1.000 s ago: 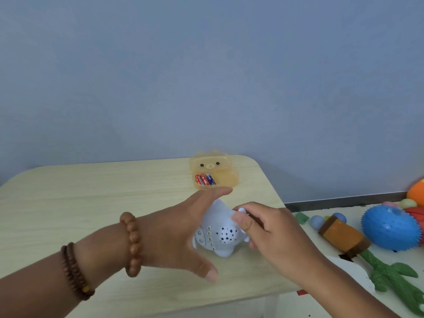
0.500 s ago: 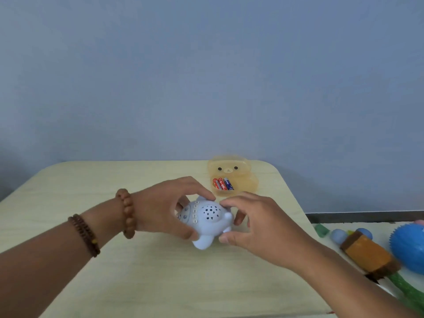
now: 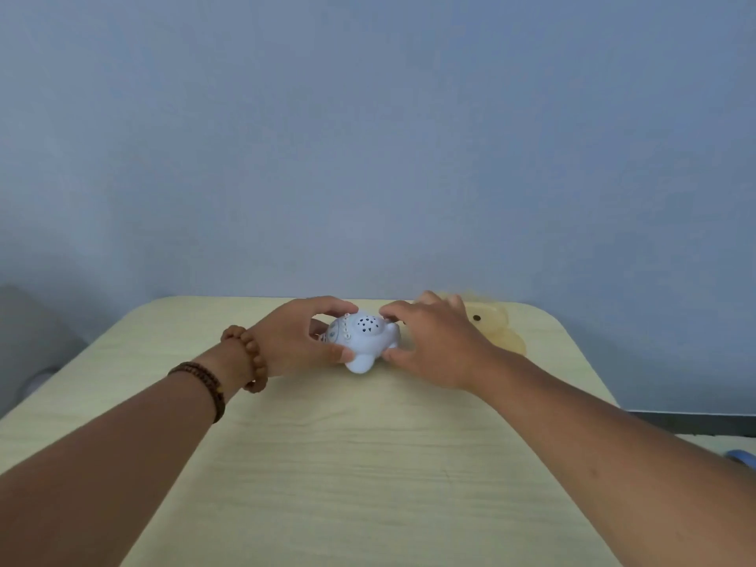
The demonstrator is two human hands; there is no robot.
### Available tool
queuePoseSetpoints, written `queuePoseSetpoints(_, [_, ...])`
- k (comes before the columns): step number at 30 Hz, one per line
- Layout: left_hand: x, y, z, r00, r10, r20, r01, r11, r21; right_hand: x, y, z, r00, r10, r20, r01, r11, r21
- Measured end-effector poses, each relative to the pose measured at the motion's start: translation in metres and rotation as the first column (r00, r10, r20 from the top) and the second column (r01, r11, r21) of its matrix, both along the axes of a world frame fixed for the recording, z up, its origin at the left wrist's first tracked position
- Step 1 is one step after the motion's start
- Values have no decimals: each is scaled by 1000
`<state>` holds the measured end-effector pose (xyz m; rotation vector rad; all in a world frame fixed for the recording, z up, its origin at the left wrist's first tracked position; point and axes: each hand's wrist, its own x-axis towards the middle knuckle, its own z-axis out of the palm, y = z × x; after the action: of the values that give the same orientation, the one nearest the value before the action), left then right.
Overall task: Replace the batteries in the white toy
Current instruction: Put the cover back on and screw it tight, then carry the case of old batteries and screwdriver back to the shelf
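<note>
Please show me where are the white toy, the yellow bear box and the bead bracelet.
white toy (image 3: 365,334): head view, on its top with the dark holes.
yellow bear box (image 3: 493,321): head view, on the lid beside the dark eye.
bead bracelet (image 3: 257,362): head view, on beads at the left wrist.

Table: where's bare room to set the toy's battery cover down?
Free: the wide near strip of the table between the two forearms, and the far-left corner beyond the left hand. Crowded: the far-right, where the right hand and white toy sit against the yellow bear-face box.
</note>
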<state>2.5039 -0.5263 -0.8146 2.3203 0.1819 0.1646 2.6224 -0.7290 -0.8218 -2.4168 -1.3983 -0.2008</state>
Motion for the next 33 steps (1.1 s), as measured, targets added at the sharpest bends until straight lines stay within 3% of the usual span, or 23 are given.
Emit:
queuePoseSetpoints(8, [8,6,-9,999,-17,29,17,1000,3,0,2,-4,1000,-21,-13,20,998,-61])
queuePoseSetpoints(10, [7,7,-10,999,-19,34,20,1000,-14,2,-4,-2,998,-43,-36,43,999,-15])
queuePoseSetpoints(12, [6,7,-11,999,-23,27,24,999,-23,14,-14,3,982,-189,-12,188,970,154])
queuePoseSetpoints(14, [6,9,-13,1000,-27,15,27,999,-27,32,-30,8,904,-427,-35,420,868,265])
queuePoseSetpoints(17, [5,11,-12,1000,-20,-5,20,999,-49,64,-57,1,758,-614,-220,642,761,89])
queuePoseSetpoints(20, [5,13,-12,999,-16,-30,14,998,-59,78,-72,-12,727,-563,-393,607,795,-14])
queuePoseSetpoints(33, [0,19,-11,995,46,-85,-60,983,-171,73,-88,-17,780,-343,-524,540,791,286])
